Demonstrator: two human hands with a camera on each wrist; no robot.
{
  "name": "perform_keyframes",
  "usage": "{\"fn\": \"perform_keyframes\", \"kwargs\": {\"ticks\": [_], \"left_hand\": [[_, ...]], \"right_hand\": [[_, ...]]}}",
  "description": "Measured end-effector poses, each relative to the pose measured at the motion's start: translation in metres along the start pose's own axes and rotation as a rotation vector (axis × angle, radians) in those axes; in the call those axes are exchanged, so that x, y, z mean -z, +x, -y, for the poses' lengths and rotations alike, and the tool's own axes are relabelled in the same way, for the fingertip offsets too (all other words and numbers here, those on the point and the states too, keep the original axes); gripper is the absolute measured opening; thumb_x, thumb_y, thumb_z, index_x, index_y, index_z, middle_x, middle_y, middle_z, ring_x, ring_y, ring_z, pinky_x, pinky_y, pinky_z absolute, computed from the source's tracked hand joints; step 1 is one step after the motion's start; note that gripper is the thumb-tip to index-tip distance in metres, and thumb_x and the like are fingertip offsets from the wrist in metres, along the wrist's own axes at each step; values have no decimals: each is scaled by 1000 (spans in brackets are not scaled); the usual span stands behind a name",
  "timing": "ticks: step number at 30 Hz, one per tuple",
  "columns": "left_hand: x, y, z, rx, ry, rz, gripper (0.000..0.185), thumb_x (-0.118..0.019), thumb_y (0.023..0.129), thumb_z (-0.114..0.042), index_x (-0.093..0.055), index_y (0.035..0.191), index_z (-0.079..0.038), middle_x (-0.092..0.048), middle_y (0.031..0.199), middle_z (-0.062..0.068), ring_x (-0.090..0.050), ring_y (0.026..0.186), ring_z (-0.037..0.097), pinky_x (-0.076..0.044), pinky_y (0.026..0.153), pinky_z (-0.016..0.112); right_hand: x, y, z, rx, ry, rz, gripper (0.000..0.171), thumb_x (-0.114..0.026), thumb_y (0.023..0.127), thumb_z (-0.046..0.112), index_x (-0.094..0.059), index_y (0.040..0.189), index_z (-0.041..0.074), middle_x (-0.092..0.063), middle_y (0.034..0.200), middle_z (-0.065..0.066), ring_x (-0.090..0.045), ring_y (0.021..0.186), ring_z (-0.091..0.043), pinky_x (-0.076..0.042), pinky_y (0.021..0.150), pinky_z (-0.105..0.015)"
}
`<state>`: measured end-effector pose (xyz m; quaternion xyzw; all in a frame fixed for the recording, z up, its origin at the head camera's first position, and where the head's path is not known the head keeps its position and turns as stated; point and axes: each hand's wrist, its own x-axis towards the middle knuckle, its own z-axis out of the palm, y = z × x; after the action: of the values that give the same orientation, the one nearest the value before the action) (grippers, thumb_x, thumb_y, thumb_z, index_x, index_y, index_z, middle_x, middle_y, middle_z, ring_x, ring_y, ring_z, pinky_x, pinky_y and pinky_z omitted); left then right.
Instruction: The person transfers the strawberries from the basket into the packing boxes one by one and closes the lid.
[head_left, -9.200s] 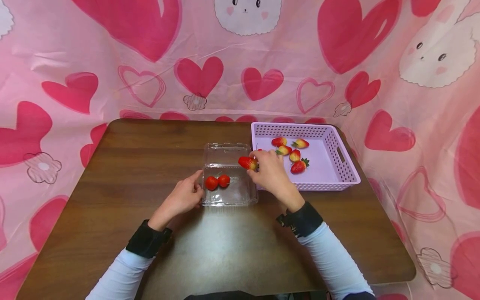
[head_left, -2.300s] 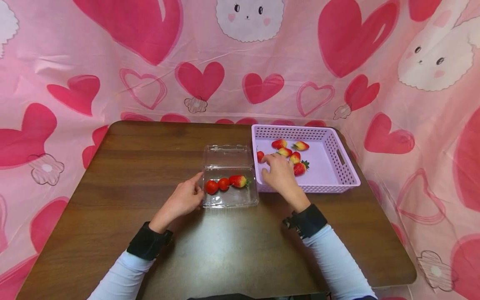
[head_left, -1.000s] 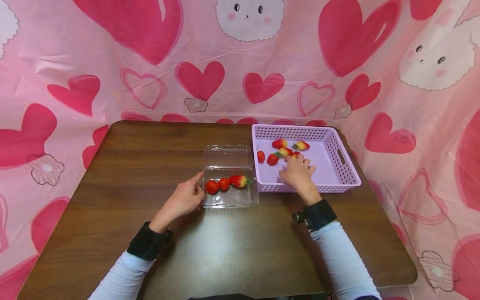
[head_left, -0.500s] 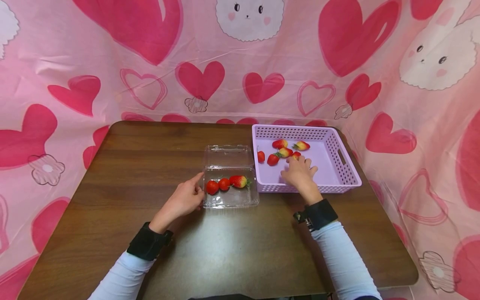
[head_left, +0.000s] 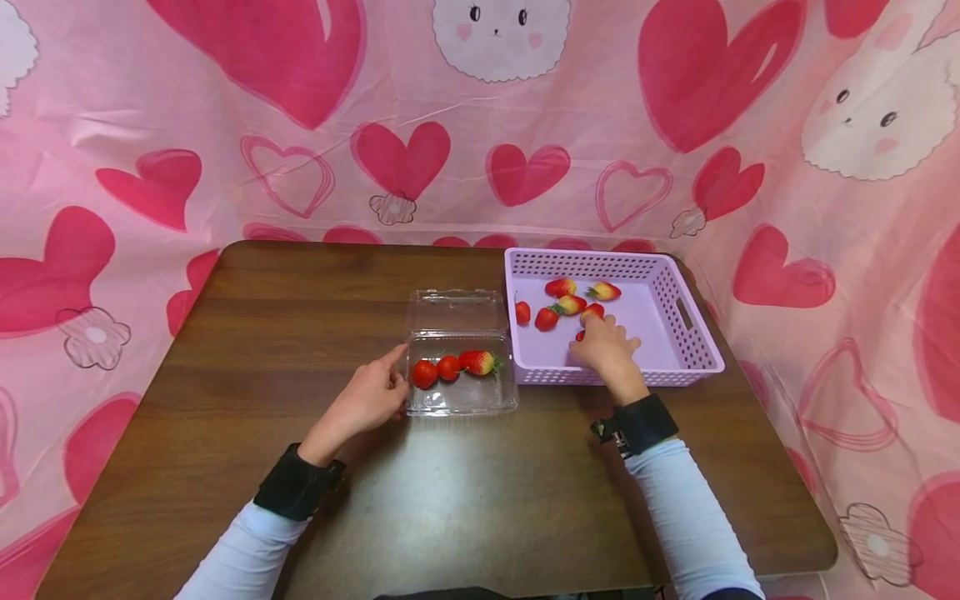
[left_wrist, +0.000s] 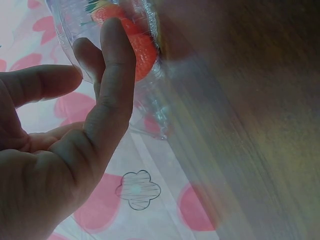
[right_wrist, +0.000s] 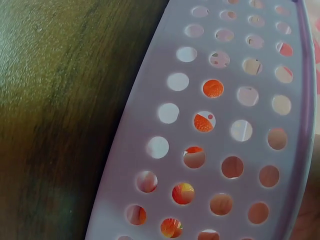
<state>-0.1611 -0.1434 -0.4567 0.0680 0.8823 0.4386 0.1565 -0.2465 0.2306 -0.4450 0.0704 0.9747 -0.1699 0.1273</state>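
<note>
My left hand [head_left: 367, 390] rests at the left edge of a clear plastic clamshell box [head_left: 480, 400], index finger extended to its side. The box lies open with its lid folded back. A row inside holds two round red fruits [head_left: 423, 374], speckled in the left wrist view, and a red-yellow strawberry [head_left: 476, 362] with a green top. Inside the lilac basket [head_left: 693, 367], my right hand [head_left: 606, 346] has its fingers down around a red strawberry [head_left: 580, 335], mostly hidden by the hand. The right wrist view shows speckled fruit [right_wrist: 203, 123] and fingers through the basket wall's holes.
More strawberries [head_left: 560, 287] lie towards the basket's back and left, with a small round red fruit [head_left: 522, 312] by its left wall. The basket's front wall stands before my right wrist. A brown wooden table [head_left: 450, 500] bears everything, with a pink heart-patterned cloth [head_left: 300, 100] behind.
Since the earliest frame, a strawberry has gone from my right hand into the box. The right hand has moved right within the basket, latterly only slightly. The left hand stays put.
</note>
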Motion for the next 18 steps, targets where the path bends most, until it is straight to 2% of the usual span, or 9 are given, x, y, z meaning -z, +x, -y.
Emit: {"fn": "perform_keyframes", "kwargs": {"ticks": [9,18], "left_hand": [[1,-1,-2,-6,0,7,70,-59,101,-2,-29,164,2,-59,82,10,-60,61,22,-52,57,33],[1,0,-1,-3,2,10,70,-59,101,-2,-29,164,2,-59,82,10,-60,61,23,-51,57,32]], "right_hand": [[1,3,-1,0,17,18,65,-69,89,18,-49,148,-1,-42,135,-34,-48,124,-52,-26,106,-79],[1,4,-2,16,-15,-10,60,-74,86,15,-56,142,0,-55,132,-30,-46,125,-48,-30,107,-72]]}}
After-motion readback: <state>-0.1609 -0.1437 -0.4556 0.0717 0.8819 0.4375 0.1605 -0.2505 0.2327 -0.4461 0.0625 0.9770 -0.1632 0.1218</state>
